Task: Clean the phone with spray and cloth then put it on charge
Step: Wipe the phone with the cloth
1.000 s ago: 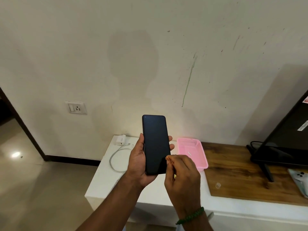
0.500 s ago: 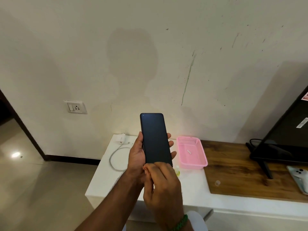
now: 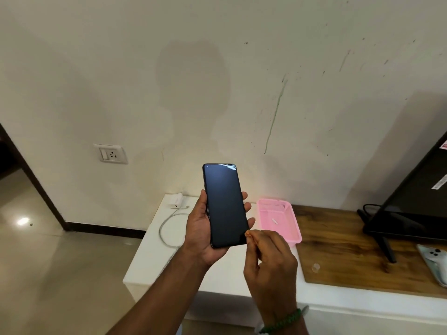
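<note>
The left hand (image 3: 200, 228) has its grip wrapped round the black glass-fronted phone (image 3: 226, 206) just below centre frame. The thumb lies on the left edge, fingertips show past the right edge, and the palm is under the lower end. The phone is held in the air above the white bench (image 3: 154, 267), nearly upright. Its long axis runs up the frame, top leaning slightly left, with the dark screen facing the camera.

The right hand (image 3: 271, 262), lower right of the phone, has its grip pinched on a small orange-pink scrap (image 3: 248, 235), too small to identify. The scrap sits right at the phone's lower right corner; whether it touches is unclear. The screen therefore lies up and left of that pinch, so a wipe would probably run along the long axis toward the top.

The white charger block (image 3: 176, 201) and looped white cable (image 3: 164, 228) lie on the bench left of the phone, nearer the left hand. The white wall socket (image 3: 110, 154) is further left and higher.
</note>
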Demonstrator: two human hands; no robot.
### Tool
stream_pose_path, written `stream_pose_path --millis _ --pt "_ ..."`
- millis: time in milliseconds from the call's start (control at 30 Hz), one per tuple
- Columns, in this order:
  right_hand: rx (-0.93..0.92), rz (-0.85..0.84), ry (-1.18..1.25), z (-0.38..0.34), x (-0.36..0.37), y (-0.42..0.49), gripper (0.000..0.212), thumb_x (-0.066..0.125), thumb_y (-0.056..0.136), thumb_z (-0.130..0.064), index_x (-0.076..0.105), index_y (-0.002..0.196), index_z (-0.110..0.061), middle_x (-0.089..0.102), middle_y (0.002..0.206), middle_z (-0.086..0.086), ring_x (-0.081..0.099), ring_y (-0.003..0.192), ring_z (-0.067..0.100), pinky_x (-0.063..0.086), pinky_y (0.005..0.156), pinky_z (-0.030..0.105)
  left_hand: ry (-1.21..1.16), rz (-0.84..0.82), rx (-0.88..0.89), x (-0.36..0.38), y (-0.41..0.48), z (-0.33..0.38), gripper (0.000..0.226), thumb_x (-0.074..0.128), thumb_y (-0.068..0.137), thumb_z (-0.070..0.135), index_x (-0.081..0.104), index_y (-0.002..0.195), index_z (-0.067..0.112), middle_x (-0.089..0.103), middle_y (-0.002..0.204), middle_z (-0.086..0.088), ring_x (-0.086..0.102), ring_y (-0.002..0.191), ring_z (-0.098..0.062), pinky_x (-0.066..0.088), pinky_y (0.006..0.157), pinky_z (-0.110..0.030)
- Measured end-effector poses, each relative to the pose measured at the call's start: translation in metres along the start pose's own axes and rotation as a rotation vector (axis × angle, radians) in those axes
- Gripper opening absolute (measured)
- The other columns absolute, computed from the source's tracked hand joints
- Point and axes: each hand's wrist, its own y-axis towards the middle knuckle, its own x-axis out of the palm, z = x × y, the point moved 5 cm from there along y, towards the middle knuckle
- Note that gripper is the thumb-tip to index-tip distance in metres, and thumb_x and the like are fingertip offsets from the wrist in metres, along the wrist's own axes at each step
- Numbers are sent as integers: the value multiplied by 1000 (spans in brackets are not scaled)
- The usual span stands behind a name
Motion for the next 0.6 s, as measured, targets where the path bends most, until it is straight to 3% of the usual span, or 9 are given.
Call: stream_pose_path --millis 300,433,600 --pt "-3 3 68 -14 2 -1 18 71 73 -15 75 86 -3 74 83 9 70 74 21 59 68 34 -20 19 24 -2 1 3 59 50 80 57 69 116 14 67 114 -14 66 93 -29 55 85 -47" --pt "-62 -37 82 -34 8 -8 18 64 80 -19 75 85 -5 74 82 6 69 74 18 58 72 29 -20 57 19 -3 2 -2 61 50 79 58 69 115 13 68 112 -13 67 90 -27 54 84 -45" --pt "-131 -113 57 -46 13 -13 24 82 62 -15 75 84 -7 74 80 4 70 72 16 56 72 26 -69 120 -9 -10 0 -7 70 36 87 64 68 118 11 66 117 -16 67 92 -31 55 81 -45"
